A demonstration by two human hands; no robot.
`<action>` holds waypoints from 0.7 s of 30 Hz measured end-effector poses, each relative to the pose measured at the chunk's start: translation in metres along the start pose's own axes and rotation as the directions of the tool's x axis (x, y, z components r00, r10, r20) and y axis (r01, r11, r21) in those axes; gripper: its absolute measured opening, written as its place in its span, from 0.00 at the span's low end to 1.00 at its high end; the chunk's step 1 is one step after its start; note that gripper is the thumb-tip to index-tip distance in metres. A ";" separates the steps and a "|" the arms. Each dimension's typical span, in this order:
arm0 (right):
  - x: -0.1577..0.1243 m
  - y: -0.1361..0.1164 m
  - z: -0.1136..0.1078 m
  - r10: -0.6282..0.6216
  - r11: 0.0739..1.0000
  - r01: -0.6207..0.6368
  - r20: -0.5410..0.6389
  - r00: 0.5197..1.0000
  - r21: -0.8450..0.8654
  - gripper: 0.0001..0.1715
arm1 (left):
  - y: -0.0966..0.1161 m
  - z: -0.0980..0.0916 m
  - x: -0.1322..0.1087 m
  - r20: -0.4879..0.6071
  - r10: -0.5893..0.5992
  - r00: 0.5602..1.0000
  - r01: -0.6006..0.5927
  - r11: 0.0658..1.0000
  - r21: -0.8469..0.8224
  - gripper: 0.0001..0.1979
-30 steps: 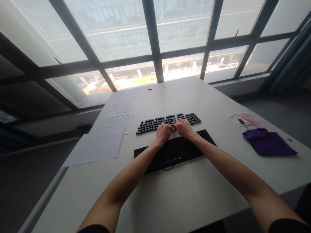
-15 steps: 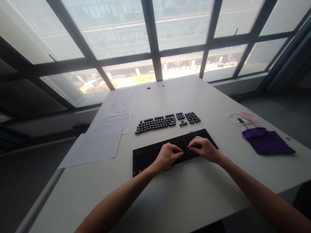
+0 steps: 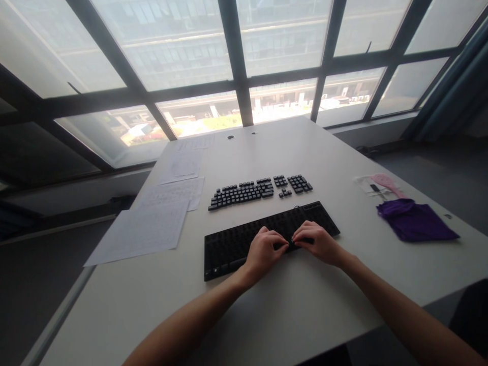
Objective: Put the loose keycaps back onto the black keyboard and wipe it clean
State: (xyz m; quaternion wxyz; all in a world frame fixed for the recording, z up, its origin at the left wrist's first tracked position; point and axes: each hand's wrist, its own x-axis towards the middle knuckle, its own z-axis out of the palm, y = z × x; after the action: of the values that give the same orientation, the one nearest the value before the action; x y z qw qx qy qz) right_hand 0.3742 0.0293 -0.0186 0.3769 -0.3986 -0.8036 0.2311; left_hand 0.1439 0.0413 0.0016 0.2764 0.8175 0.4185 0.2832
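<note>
A black keyboard base (image 3: 224,249) lies on the white table, slightly slanted, with its middle partly covered by my hands. My left hand (image 3: 267,249) is over its lower middle, thumb and forefinger pinched together near the front edge; whatever is between them is too small to make out. Close on the right, my right hand (image 3: 314,241) pinches a small dark piece that looks like a keycap (image 3: 292,241), held low at the base. Behind the base, loose black keycaps (image 3: 244,193) are laid out in keyboard order on the table.
Printed sheets of paper (image 3: 141,231) overlap along the table's left side. To the right lie a purple cloth bag (image 3: 419,221), a pink-handled item (image 3: 385,182) and a small dark brush-like tool (image 3: 375,188) on white wrapping. Large windows stand beyond the table (image 3: 274,152).
My right hand has moved slightly down and left, its fingertips now lower at the base and closer to my left hand's. The view has shifted a little.
</note>
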 end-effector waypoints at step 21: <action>-0.004 -0.004 0.003 -0.106 0.974 0.113 0.046 0.993 -0.195 0.11 | 0.009 0.008 -0.011 -0.037 0.216 0.976 -0.194 0.931 0.310 0.08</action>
State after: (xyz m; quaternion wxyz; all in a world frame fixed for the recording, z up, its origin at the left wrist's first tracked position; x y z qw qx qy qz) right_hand 0.3710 0.0237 -0.0195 0.3336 -0.3848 -0.8498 0.1361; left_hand 0.1484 0.0261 -0.0005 0.1010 0.8789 0.3790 0.2715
